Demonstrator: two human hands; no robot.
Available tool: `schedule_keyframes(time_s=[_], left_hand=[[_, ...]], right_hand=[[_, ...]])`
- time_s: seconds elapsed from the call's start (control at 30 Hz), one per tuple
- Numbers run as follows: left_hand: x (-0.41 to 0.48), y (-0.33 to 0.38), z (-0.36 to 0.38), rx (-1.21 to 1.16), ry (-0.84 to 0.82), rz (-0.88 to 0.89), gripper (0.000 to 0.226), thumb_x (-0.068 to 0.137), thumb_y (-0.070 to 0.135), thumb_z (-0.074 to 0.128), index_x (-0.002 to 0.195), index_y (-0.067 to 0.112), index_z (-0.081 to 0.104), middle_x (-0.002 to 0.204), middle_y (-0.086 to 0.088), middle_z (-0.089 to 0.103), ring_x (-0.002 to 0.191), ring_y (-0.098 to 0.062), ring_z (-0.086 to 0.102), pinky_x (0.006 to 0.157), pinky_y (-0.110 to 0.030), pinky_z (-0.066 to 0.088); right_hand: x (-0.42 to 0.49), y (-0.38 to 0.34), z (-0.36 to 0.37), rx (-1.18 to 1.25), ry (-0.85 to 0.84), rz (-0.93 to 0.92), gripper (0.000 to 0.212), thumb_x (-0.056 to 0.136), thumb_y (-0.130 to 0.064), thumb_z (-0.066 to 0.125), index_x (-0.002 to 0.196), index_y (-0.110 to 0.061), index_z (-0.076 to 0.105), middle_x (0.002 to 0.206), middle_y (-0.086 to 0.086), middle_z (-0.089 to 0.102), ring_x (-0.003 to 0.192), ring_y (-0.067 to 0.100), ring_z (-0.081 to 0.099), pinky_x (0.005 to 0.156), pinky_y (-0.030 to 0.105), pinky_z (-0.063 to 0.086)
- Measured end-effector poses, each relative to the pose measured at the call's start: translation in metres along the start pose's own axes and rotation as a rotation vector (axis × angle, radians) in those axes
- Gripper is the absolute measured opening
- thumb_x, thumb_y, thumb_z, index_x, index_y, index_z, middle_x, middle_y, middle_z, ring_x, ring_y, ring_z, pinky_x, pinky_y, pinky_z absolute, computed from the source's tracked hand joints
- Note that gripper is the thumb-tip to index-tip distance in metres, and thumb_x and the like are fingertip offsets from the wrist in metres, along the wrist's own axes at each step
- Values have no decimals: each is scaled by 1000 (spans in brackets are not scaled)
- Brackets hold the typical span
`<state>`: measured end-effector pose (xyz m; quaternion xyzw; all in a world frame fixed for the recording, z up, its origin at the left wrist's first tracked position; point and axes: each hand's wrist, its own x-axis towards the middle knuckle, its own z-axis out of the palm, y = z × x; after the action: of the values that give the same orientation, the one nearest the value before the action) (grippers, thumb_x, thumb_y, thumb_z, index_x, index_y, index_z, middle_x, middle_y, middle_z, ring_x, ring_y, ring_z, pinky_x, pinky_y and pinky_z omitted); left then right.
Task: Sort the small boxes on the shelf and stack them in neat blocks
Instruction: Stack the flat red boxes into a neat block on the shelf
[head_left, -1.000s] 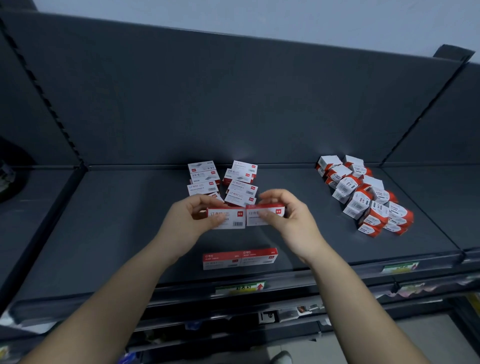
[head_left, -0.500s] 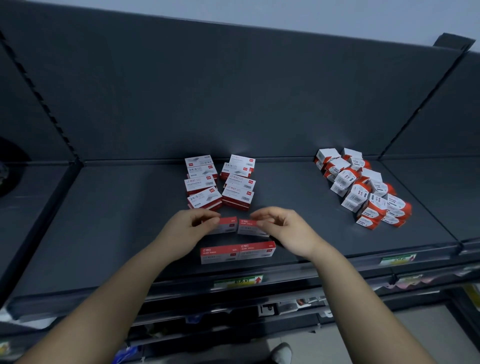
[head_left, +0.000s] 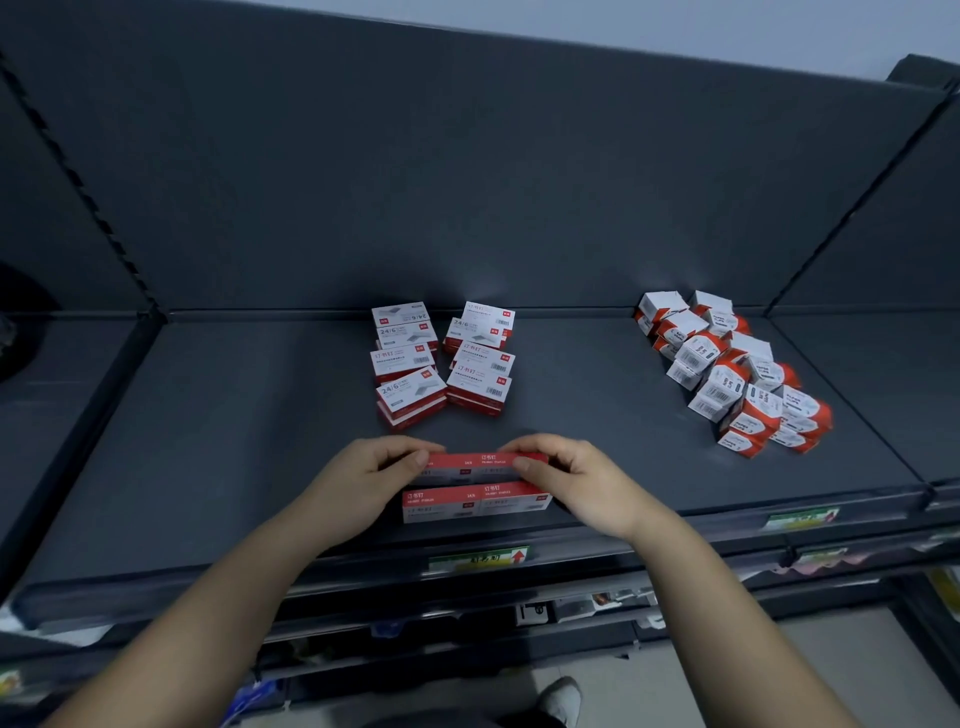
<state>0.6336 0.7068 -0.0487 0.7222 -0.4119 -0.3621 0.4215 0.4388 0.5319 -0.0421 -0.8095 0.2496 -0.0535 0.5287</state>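
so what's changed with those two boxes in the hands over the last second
Both hands, left hand and right hand, carried the two held boxes down and toward the shelf front, side by side just behind the front pair. Fingers remain on them; not let go. The loose middle boxes and right-hand pile stayed put.

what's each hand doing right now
Left hand: closed on the left end of the upper row of staple boxes.
Right hand: closed on that row's right end.
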Motion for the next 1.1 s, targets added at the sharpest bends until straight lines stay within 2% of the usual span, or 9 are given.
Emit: schedule_keyframes(time_s=[0.13, 0.27, 0.47, 0.57, 0.7, 0.83, 0.93, 1.0, 1.1], left_hand=[[-4, -1, 3, -30, 3, -9, 22, 99, 26, 52, 110, 32, 70, 100, 18, 73, 95, 2, 66, 80, -13, 47], [-7, 0, 4, -21, -24, 0, 19, 92, 36, 59, 108, 35, 69, 99, 18, 72, 93, 2, 66, 78, -11, 46], [-9, -17, 4, 187, -47, 21, 54, 62, 63, 78, 112, 54, 60, 107, 16, 67, 108, -9, 59, 100, -31, 47], [-7, -19, 4, 203, -34, 45, 49, 65, 63, 74, 111, 57, 59, 108, 20, 66, 111, -11, 56, 102, -39, 46], [-12, -18, 5, 228, -44, 64, 45, 71, 56, 77, 113, 53, 60, 109, 23, 66, 110, -5, 57, 101, -34, 46], [-6, -4, 9, -52, 30, 60, 49, 87, 49, 63, 132, 35, 52, 135, 22, 54, 125, 7, 48, 103, -14, 37], [-6, -3, 15, -383, 140, -7, 41, 105, 34, 32, 145, 24, 39, 155, 9, 31, 140, -8, 30, 105, -2, 14], [-7, 6, 29, -482, 253, 43, 57, 99, 53, 23, 150, 26, 32, 151, 13, 36, 139, -2, 31, 110, -11, 15], [-10, 13, 40, -699, 234, 44, 74, 87, 69, 22, 148, 29, 32, 147, 15, 44, 134, 7, 36, 112, -22, 20]], right_hand=[[-3, 1, 2, 18, -9, -19, 19, 96, -24, 61, 114, -27, 67, 103, -8, 71, 97, 14, 65, 90, 27, 50], [-4, 3, 2, 16, -62, -29, 31, 85, -26, 76, 113, -31, 65, 97, -10, 68, 87, 5, 63, 82, 21, 47], [-4, 9, 7, -138, 8, -91, 42, 75, -30, 81, 111, -41, 62, 103, -17, 64, 99, 7, 60, 90, 29, 50], [-6, 8, 8, -148, 24, -119, 37, 76, -30, 79, 108, -41, 62, 103, -18, 65, 98, 8, 62, 91, 32, 51], [-7, 8, 10, -178, 35, -127, 36, 77, -35, 78, 109, -41, 62, 107, -20, 63, 102, 7, 60, 93, 31, 49], [-10, 3, 11, 31, 110, -99, 48, 81, -45, 69, 127, -42, 56, 129, -19, 57, 126, 3, 50, 108, 29, 40], [-6, -7, 19, 359, 274, -58, 50, 87, -57, 52, 132, -35, 55, 138, -17, 55, 132, -2, 45, 113, 28, 34], [-2, -9, 28, 484, 300, 3, 57, 88, -64, 41, 136, -35, 51, 138, -22, 54, 131, -6, 45, 116, 31, 30], [2, -10, 39, 423, 288, 59, 77, 81, -81, 36, 143, -37, 44, 139, -26, 51, 132, -7, 42, 121, 36, 24]])
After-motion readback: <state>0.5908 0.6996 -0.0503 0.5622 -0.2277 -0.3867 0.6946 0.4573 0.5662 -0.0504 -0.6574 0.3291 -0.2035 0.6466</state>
